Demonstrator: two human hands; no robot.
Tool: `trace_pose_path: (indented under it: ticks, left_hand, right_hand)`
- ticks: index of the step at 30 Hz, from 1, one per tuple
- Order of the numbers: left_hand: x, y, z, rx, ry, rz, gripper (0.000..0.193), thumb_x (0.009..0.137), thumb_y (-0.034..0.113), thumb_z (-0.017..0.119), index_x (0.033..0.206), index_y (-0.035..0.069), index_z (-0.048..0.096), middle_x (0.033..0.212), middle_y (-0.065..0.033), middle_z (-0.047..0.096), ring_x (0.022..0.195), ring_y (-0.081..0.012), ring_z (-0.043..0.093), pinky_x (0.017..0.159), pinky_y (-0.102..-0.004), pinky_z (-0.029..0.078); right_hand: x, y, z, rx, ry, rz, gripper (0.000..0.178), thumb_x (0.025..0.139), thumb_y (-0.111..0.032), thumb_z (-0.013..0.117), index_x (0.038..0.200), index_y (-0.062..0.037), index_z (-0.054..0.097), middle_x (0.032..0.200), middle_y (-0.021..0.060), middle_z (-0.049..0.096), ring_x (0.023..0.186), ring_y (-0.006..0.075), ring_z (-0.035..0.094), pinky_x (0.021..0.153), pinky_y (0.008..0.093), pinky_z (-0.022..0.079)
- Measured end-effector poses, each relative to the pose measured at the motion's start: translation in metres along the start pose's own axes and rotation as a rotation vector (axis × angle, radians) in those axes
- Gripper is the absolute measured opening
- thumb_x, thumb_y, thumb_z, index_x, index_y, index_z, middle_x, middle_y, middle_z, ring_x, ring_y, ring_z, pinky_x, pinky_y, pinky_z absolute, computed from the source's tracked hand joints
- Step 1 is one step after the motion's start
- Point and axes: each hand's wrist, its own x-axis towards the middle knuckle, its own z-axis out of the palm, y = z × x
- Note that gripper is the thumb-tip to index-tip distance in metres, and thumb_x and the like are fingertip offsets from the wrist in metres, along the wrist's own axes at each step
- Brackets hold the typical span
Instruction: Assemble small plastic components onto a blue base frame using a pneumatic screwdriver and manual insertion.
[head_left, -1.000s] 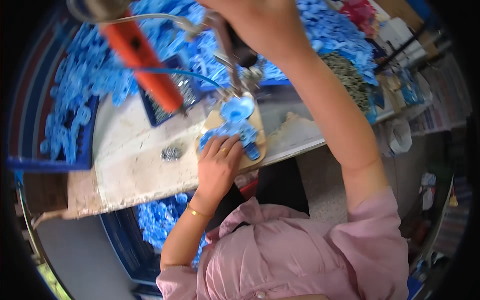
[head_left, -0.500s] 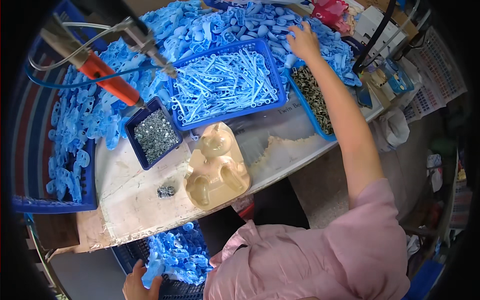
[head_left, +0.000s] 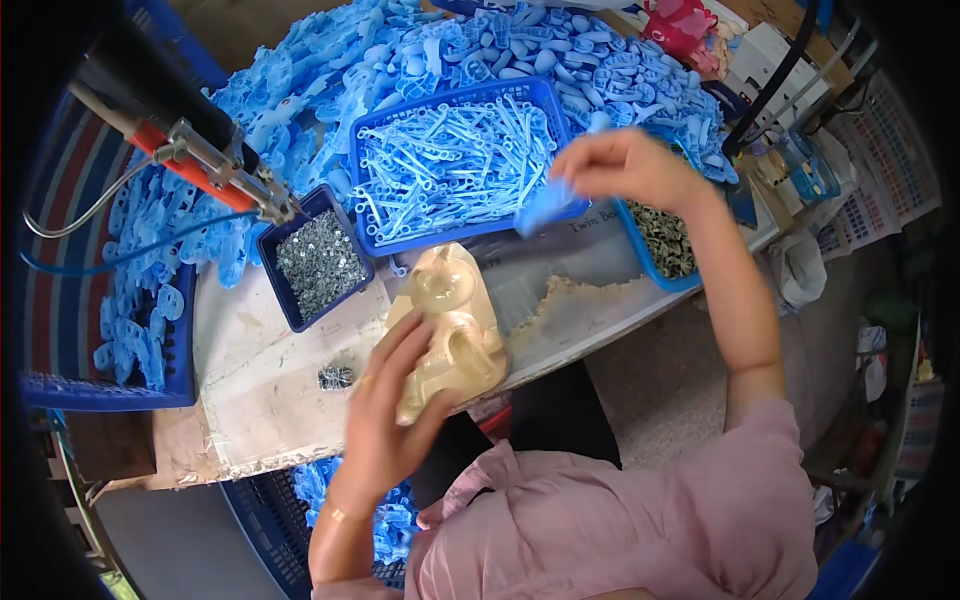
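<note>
My right hand point(head_left: 635, 170) pinches a blue plastic part point(head_left: 546, 206), smeared by motion, above the right edge of the blue basket of thin blue rods point(head_left: 460, 170). The part's exact kind is blurred. Over the near left side of a tan moulded fixture point(head_left: 462, 350), my left hand point(head_left: 392, 400) has its fingers apart and no part showing in it. Rounded hollows are visible in the fixture, which lies near the table's front edge; my fingers hide its left part.
A dark blue bin of small metal screws point(head_left: 320, 262) sits left of the fixture, below an orange-and-metal air screwdriver point(head_left: 215, 180). A tray of dark metal pieces point(head_left: 668, 245) stands at right. Blue parts point(head_left: 400, 60) heap behind; a crate point(head_left: 110, 390) stands at left.
My left hand has risen from the lower basket of blue parts to the fixture. My right hand has come back from the far heap, now with a blue part. The screwdriver has shifted.
</note>
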Motion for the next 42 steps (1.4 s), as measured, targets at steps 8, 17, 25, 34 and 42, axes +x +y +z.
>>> trace_pose_path:
  ticks: [8,17,25,34,42]
  left_hand:
    - [0.013,-0.018,0.055,0.008,0.042,0.241,0.041,0.088,0.005,0.076,0.128,0.004,0.068,0.128,-0.0152,0.067,0.106,-0.0304,0.07,0.087,-0.0377,0.058]
    - [-0.025,-0.049,0.061,0.451,0.005,0.217,0.044,0.079,0.019,0.082,0.12,0.006,0.07,0.112,-0.0094,0.07,0.095,-0.0277,0.069,0.079,-0.0376,0.058]
    - [-0.042,-0.064,0.066,0.508,-0.005,0.219,0.061,0.079,0.032,0.08,0.131,0.005,0.063,0.13,-0.0093,0.065,0.113,-0.0289,0.061,0.095,-0.0403,0.052]
    - [-0.014,-0.17,-0.044,0.565,0.428,0.034,0.034,0.085,0.016,0.076,0.117,0.009,0.066,0.119,-0.0108,0.069,0.105,-0.0333,0.064,0.092,-0.0447,0.051]
    - [0.028,-0.328,-0.162,0.745,0.438,-0.22,0.041,0.095,0.025,0.065,0.133,0.011,0.059,0.138,-0.0173,0.059,0.119,-0.0395,0.06,0.098,-0.047,0.05]
  right_hand:
    - [0.003,0.002,0.06,0.173,-0.245,0.074,0.015,0.091,-0.002,0.072,0.106,0.0004,0.07,0.108,0.0084,0.072,0.094,0.0148,0.068,0.084,0.029,0.054]
    - [0.054,0.106,-0.079,-1.211,0.29,-0.011,0.058,0.08,0.013,0.057,0.133,-0.0106,0.061,0.13,0.0119,0.065,0.12,0.0349,0.056,0.1,0.0456,0.047]
    - [0.044,0.071,-0.08,-0.771,0.625,-0.203,0.028,0.094,-0.013,0.072,0.119,-0.0039,0.064,0.103,0.0031,0.068,0.082,0.0118,0.061,0.075,0.0279,0.05]
    - [-0.013,-0.006,0.15,0.15,0.095,-0.045,0.024,0.09,0.001,0.069,0.113,0.0013,0.063,0.107,0.0111,0.071,0.093,0.0147,0.07,0.078,0.0282,0.057]
    - [-0.004,-0.005,0.251,-0.482,-0.016,-0.374,0.021,0.081,-0.003,0.08,0.098,-0.0021,0.068,0.106,0.01,0.073,0.084,0.0203,0.072,0.07,0.0304,0.056]
